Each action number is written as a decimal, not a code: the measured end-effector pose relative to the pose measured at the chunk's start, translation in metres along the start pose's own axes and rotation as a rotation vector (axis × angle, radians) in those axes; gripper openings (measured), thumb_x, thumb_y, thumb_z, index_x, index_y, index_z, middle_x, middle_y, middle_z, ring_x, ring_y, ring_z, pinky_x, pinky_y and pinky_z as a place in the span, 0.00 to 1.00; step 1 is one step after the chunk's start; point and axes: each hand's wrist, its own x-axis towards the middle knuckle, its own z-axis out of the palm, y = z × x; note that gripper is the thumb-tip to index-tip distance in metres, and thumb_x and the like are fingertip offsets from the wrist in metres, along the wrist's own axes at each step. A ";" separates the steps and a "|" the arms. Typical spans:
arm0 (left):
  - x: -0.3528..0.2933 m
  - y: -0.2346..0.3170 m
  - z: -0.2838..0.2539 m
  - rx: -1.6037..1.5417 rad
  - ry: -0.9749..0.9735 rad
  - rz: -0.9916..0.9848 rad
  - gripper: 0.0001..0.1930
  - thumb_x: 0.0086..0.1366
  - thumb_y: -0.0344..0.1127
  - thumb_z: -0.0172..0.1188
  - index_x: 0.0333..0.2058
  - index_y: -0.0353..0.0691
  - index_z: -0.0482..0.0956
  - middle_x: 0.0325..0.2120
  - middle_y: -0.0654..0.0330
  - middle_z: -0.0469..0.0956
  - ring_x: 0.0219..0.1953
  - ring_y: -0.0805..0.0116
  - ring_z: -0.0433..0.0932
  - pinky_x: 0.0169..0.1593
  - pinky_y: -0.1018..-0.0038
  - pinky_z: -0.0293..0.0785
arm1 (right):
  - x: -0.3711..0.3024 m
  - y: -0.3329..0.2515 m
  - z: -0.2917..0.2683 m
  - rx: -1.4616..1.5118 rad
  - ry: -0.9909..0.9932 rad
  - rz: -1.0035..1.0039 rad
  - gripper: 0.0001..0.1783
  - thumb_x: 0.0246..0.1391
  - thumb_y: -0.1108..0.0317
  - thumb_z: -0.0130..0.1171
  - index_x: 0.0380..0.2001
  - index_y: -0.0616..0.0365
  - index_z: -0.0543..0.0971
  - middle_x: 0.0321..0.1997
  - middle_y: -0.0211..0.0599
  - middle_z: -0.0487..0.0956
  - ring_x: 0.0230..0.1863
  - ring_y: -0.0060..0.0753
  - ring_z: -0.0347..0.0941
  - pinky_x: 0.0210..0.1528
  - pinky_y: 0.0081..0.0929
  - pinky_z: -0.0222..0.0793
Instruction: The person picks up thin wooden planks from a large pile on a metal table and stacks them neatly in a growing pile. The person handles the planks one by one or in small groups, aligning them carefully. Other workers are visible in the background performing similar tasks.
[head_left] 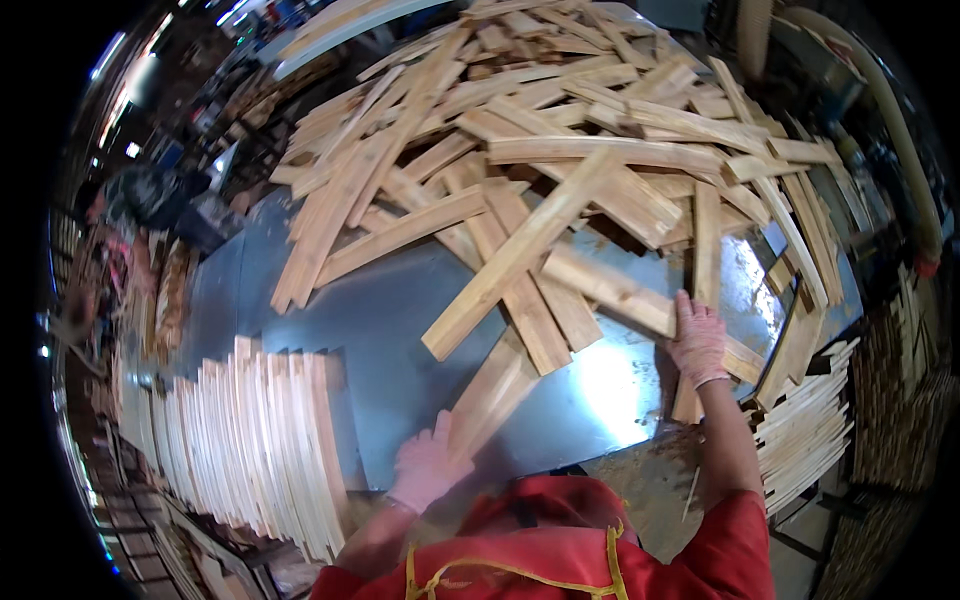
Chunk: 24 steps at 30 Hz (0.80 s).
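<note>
My left hand, in a pale pink glove, is closed on the near end of a wooden plank that slants away under other boards. Farther right, my gloved right hand grips the right end of a second wooden plank, which reaches left into the heap. Between them, a long pale board lies diagonally across several others. The large heap of loose planks covers the far part of a shiny metal table. My fingers are partly hidden by the planks.
A neat row of stacked planks stands at the table's near left. Thin strips are piled to the right, beside darker stacked wood. A thick hose curves down at the far right. Another person appears blurred at the left.
</note>
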 end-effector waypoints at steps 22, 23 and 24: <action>-0.165 -0.219 0.113 -0.689 0.514 -0.352 0.42 0.63 0.51 0.71 0.69 0.34 0.70 0.53 0.47 0.82 0.55 0.48 0.81 0.63 0.52 0.74 | -0.221 -0.551 0.101 0.740 -1.007 -0.490 0.40 0.68 0.37 0.56 0.66 0.60 0.75 0.65 0.61 0.80 0.67 0.62 0.76 0.68 0.45 0.70; -0.165 -0.219 0.114 -0.439 0.597 -0.368 0.45 0.61 0.54 0.72 0.70 0.34 0.69 0.57 0.46 0.79 0.60 0.45 0.79 0.66 0.49 0.71 | -0.216 -0.559 0.101 0.720 -1.054 -0.564 0.40 0.67 0.37 0.58 0.68 0.57 0.75 0.67 0.59 0.80 0.68 0.61 0.75 0.69 0.45 0.69; -0.163 -0.218 0.116 -0.210 0.668 -0.354 0.48 0.59 0.57 0.73 0.71 0.35 0.68 0.62 0.44 0.77 0.64 0.43 0.76 0.70 0.46 0.67 | -0.203 -0.561 0.099 0.688 -1.119 -0.769 0.41 0.65 0.37 0.59 0.69 0.58 0.73 0.67 0.58 0.80 0.69 0.61 0.75 0.70 0.45 0.69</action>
